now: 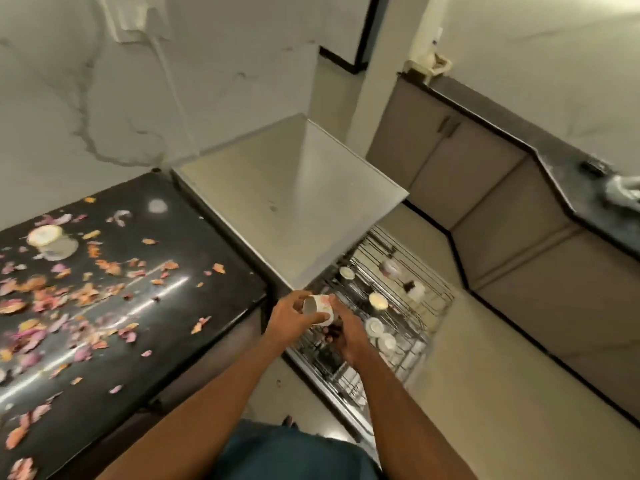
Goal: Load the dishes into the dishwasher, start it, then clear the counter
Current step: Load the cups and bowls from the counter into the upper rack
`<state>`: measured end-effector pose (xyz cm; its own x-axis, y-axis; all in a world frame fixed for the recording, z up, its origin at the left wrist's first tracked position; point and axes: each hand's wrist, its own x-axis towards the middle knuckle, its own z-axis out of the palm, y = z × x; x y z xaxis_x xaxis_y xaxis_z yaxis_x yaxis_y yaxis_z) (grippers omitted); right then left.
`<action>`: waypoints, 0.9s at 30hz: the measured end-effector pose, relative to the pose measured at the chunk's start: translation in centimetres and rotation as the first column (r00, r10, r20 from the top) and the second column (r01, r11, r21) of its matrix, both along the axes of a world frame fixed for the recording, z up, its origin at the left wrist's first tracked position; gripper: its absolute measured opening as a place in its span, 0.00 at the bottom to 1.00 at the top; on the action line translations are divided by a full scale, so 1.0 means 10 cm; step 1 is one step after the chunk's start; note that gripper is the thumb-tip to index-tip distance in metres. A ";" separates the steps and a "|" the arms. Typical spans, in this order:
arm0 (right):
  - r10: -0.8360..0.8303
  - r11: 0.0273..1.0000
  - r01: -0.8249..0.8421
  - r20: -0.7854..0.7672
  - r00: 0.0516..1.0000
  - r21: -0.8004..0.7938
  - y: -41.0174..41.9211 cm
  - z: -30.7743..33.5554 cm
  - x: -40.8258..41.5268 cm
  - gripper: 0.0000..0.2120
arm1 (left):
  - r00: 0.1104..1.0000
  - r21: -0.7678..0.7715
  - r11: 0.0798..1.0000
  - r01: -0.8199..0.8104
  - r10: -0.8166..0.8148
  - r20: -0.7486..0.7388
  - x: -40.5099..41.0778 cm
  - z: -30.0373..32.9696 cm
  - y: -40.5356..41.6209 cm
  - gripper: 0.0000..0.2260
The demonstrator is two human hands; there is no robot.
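A white cup (318, 308) with a pink pattern lies tilted between both hands, above the near edge of the pulled-out wire rack (436, 306) of the dishwasher (277, 195). My left hand (292, 315) grips the cup at its open rim. My right hand (346, 332) curls round its other side from the right. Several white cups and small dishes (378, 301) stand in the rack. Another white cup (52, 242) sits on the black counter (194, 306) at the far left.
Pink and orange petals (69, 292) litter the black counter. Beige cabinets (485, 188) and a second dark counter (554, 174) with a faucet run along the right. Light floor (485, 393) lies between them.
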<state>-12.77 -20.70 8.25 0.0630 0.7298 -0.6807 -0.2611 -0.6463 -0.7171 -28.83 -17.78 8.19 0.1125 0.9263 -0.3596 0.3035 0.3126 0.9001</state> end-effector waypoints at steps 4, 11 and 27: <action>-0.179 0.981 0.178 -0.010 0.984 -0.075 -0.26 -0.07 0.45 0.26 | 0.995 -0.091 0.992 0.089 -0.085 0.047 0.48 -0.13 0.01 0.30; -0.388 0.907 0.372 -0.053 0.920 -0.196 -0.46 -0.21 0.95 0.28 | 0.982 -0.180 0.968 0.177 -0.163 0.091 1.05 -0.26 0.19 0.30; -0.500 0.849 0.476 -0.058 0.864 -0.231 0.42 -0.69 1.02 0.23 | 0.814 -0.316 0.766 0.559 -0.580 0.033 1.34 -0.86 1.28 0.29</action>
<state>-2.57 -16.48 1.40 0.2896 0.4711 -0.8332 -0.6513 -0.5409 -0.5322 -15.40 -5.02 -0.44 0.5529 0.5455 -0.6299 0.5639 0.3117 0.7648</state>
